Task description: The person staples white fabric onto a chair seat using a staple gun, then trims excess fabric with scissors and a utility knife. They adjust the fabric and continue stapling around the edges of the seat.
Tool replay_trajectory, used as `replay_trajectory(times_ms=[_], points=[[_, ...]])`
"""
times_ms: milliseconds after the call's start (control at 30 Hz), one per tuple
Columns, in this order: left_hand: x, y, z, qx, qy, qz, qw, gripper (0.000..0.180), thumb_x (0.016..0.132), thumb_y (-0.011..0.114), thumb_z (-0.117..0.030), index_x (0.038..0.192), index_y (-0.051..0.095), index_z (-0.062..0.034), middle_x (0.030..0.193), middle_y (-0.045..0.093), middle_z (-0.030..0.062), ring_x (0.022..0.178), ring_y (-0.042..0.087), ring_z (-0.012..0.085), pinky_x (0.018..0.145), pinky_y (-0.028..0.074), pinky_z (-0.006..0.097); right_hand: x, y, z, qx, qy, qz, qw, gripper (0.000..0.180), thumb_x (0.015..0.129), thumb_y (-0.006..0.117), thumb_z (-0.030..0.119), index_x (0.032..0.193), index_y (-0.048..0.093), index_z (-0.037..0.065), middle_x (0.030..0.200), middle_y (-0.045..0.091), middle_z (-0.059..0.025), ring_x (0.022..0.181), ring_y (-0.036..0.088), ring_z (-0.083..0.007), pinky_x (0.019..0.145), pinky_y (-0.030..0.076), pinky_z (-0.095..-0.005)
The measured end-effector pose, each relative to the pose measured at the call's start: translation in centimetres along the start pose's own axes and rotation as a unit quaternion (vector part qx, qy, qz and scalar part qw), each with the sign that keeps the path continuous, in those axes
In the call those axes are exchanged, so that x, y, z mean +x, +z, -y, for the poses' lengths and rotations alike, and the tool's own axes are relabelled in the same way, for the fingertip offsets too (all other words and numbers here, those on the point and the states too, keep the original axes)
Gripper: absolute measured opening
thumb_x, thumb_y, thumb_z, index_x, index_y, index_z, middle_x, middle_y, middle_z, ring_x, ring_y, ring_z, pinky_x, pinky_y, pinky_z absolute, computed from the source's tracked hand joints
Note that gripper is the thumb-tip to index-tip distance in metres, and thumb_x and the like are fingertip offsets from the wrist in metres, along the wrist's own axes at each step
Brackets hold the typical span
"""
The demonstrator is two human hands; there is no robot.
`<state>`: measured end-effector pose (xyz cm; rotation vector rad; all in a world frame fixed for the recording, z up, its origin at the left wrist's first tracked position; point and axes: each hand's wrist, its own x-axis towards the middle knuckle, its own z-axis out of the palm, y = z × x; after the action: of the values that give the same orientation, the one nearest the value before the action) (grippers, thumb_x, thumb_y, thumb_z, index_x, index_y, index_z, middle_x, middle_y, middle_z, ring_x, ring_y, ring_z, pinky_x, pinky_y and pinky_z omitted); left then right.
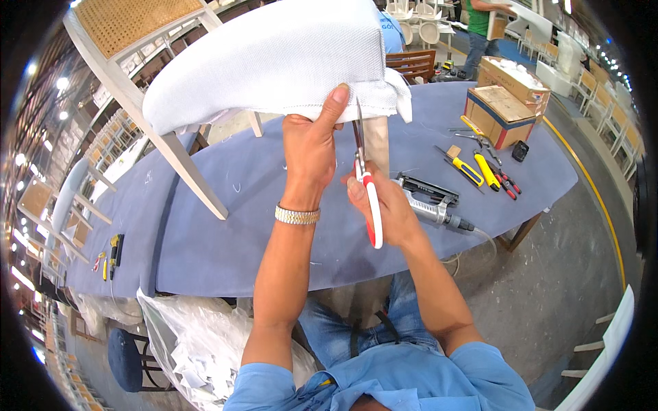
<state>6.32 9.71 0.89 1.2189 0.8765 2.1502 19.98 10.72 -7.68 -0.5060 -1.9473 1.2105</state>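
Note:
A chair with a cane back (133,24) and pale wooden legs (185,171) is tipped over on the blue-covered table (240,260), its white upholstered seat (274,61) toward me. My left hand (312,147) is closed on the seat's lower edge, thumb pressed on top of the white fabric. In my right hand (391,209) are scissors (372,209) with red and white handles. Their blades point up at the fabric's lower edge, just right of my left thumb. A loose flap of fabric (399,96) hangs at the seat's right corner.
An air staple gun (432,209) with a hose lies right of my right hand. Beyond it are yellow-handled tools (486,171), pliers (508,186) and boxes (499,116). A clear plastic bag of scraps (199,342) hangs below the front edge. A person in green (478,24) stands far right.

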Motion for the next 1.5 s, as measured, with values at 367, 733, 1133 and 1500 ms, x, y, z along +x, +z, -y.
replay_trajectory(times_ms=[367,733,1133,1500], points=[[0.0,-0.1,0.4,0.033,0.017,-0.022,0.999,0.020,0.088,0.080,-0.021,0.094,0.071,-0.0038,0.083,0.066,-0.0003,0.070,0.053,0.0071,0.061,0.040,0.024,1.4,2.2,-1.8,0.059,-0.065,-0.091,0.992,0.052,0.100,0.056,0.051,0.102,0.057,-0.001,0.081,0.059,-0.0053,0.064,0.055,-0.0111,0.057,0.049,-0.0263],[0.3,-0.6,0.9,0.045,0.015,-0.016,0.999,0.020,0.093,0.074,-0.014,0.108,0.069,-0.0026,0.100,0.070,0.0042,0.085,0.063,0.0097,0.069,0.049,0.026,1.4,1.5,-1.7,0.123,-0.008,-0.082,0.989,0.043,0.093,0.070,0.043,0.089,0.055,0.004,0.072,0.053,-0.0003,0.056,0.050,-0.0066,0.050,0.043,-0.0235],[0.2,-0.8,1.5,-0.021,0.032,0.006,0.999,0.020,0.094,0.072,-0.013,0.111,0.068,-0.0030,0.105,0.071,0.0050,0.094,0.065,0.0122,0.084,0.051,0.029,1.0,0.8,-2.3,0.109,-0.107,-0.045,0.987,0.048,0.096,0.063,0.051,0.091,0.054,0.004,0.077,0.049,0.0012,0.064,0.046,-0.0065,0.055,0.039,-0.0229],[0.7,-1.2,1.4,-0.004,0.038,0.025,0.999,0.019,0.095,0.071,-0.011,0.111,0.068,-0.0031,0.103,0.070,0.0043,0.090,0.064,0.0107,0.076,0.051,0.027,1.5,2.0,-2.6,0.073,-0.068,-0.102,0.990,0.048,0.094,0.066,0.052,0.086,0.053,0.006,0.070,0.051,0.0022,0.056,0.047,-0.0051,0.048,0.040,-0.0230]])
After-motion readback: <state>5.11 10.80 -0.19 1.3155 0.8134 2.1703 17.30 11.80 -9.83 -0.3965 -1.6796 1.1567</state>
